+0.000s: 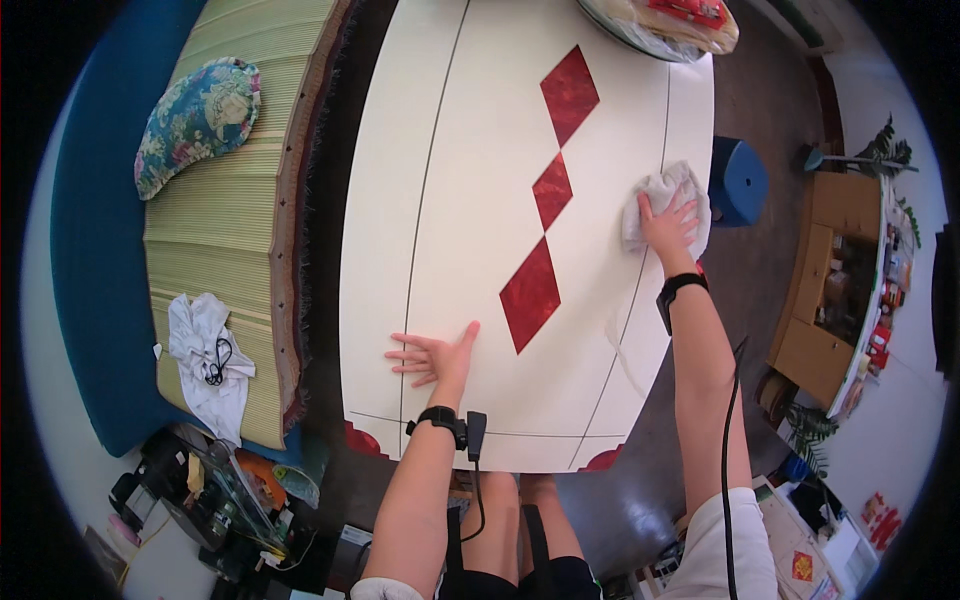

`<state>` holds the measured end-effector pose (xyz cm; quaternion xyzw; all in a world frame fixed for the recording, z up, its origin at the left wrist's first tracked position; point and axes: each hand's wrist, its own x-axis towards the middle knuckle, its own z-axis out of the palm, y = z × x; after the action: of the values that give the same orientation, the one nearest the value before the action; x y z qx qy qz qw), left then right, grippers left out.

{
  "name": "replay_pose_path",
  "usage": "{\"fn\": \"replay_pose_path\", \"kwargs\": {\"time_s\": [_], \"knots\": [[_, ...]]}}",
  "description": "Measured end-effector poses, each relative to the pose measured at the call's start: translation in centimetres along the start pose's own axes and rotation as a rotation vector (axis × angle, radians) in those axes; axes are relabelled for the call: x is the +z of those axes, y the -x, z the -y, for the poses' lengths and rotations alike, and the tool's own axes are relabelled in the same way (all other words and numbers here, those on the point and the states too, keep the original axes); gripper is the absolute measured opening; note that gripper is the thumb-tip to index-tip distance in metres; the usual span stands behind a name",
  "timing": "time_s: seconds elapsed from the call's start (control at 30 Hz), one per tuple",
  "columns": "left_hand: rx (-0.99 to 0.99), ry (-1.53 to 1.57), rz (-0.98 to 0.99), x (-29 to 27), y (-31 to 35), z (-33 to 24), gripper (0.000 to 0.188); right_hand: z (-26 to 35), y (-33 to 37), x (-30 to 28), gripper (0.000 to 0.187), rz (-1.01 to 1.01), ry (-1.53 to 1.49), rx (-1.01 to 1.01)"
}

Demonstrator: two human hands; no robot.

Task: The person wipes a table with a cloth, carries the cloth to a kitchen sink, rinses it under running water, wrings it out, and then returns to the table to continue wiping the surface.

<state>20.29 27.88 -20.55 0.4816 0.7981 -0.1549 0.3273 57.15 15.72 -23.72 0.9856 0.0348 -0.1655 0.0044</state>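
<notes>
A long white table with red diamond shapes down its middle and thin dark lines stands in front of me. My left hand lies on its near left part with the fingers spread, holding nothing. Toward the right edge, my right hand presses on a crumpled white cloth, which bunches around and beyond the fingers. The palm hides part of the cloth. A faint wet-looking streak curves across the tabletop nearer to me.
At the far right end sits a tray with plastic-wrapped things. Beyond the right edge stands a blue stool. Left is a blue sofa with a woven mat, a floral cushion and a white garment. A wooden cabinet stands farther right.
</notes>
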Motion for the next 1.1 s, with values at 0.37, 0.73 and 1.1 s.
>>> {"fn": "replay_pose_path", "kwargs": {"time_s": [0.37,0.73,1.1], "knots": [[-0.026,-0.035,-0.005,0.2,0.0,-0.1,0.148,22.9,13.4,2.7,0.09,-0.138,-0.079,-0.939],[-0.011,-0.129,-0.091,0.8,-1.6,1.0,0.15,12.1,19.8,2.6,0.094,0.142,-0.074,-1.154],[0.098,-0.041,-0.077,0.8,-2.9,1.4,0.148,-17.3,23.7,6.2,0.092,-0.115,-0.101,-0.32]]}}
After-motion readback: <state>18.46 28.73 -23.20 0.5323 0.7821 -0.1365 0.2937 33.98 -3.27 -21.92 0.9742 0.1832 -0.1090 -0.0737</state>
